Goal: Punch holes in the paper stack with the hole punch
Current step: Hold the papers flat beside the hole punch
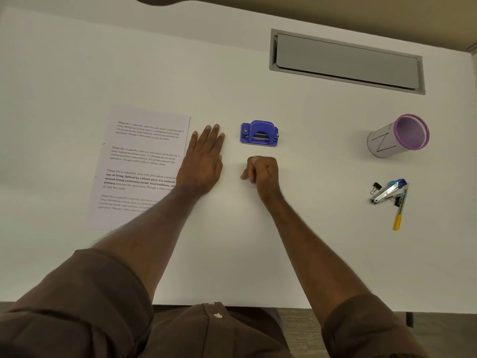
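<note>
Left hand (204, 161) lies flat and empty on the counter (232, 241); right hand (262, 169) is loosely curled, empty. Paper stack (139, 164) lies left, its left edge apparently already notched; hole punch (259, 133) sits apart, untouched.

Brown buttoned shirt (206, 332) with white buttons; sleeves (85, 293) rolled above bare forearms.

pretty even soft overhead light, faint shadows, no glare, edges bend wide-angle style, right hand (262, 171) slightly blurry
</note>
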Available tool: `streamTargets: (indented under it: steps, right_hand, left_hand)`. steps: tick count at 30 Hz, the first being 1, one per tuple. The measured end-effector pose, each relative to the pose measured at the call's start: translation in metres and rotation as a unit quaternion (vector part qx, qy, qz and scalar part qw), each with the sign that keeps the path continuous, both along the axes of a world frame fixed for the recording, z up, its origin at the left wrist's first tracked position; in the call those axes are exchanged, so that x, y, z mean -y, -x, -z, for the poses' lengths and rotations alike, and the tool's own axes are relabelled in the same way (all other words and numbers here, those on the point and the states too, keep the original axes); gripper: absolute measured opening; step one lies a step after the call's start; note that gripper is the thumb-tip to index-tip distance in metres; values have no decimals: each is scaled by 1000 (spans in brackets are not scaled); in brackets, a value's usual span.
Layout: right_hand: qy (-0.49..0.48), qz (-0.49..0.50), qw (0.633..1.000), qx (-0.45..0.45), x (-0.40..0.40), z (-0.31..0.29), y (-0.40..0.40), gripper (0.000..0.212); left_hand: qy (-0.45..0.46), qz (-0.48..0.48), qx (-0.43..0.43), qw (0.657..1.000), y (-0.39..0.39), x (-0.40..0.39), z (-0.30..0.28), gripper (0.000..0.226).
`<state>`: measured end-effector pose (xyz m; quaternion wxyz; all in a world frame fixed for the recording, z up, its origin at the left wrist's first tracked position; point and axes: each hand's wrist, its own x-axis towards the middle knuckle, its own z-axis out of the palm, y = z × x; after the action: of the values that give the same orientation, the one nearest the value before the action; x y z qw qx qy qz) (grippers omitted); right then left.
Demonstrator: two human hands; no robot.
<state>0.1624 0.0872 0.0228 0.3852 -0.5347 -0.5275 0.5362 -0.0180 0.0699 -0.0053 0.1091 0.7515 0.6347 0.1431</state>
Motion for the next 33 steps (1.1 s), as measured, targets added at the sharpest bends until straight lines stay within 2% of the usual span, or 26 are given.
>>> streamTargets:
  steps: [4,9,12,16,19,21,23,24,26,28,33]
  right_hand:
    - [13,122,989,-77,-9,-4,-11,41]
    - [65,262,945,-186,10,-4,-13,33]
    - [85,283,941,-168,18,0,4,36]
    - [84,261,951,-142,11,-2,32,43]
    - [58,257,952,-156,8,-11,28,40]
    - [4,227,969,-94,9,-16,12,34]
    - [-65,151,985,44,11,-20,-8,25]
    - [-107,90,981,132,12,-21,-16,20]
    - [-173,-51,937,300,15,-20,-29,15]
    - [-192,-154,881,404,17,-18,-32,21]
    - [-208,-264,788,515,14,-13,-19,31]
  left_hand:
    - [-2,-1,9,1000,-1,1,-2,55]
    - [3,-1,10,1000,-1,1,-2,56]
    - [4,-3,10,1000,-1,1,-2,56]
    - [6,1,8,1000,-1,0,-2,56]
    - [6,-1,12,1000,0,0,-2,56]
    - [4,-3,17,1000,0,0,-1,56]
    - [1,-4,18,1000,0,1,0,55]
    - [1,-3,17,1000,0,1,0,55]
    - [3,-2,14,1000,1,1,0,56]
    - [5,-1,14,1000,1,1,0,57]
    - [-1,-3,18,1000,1,1,0,55]
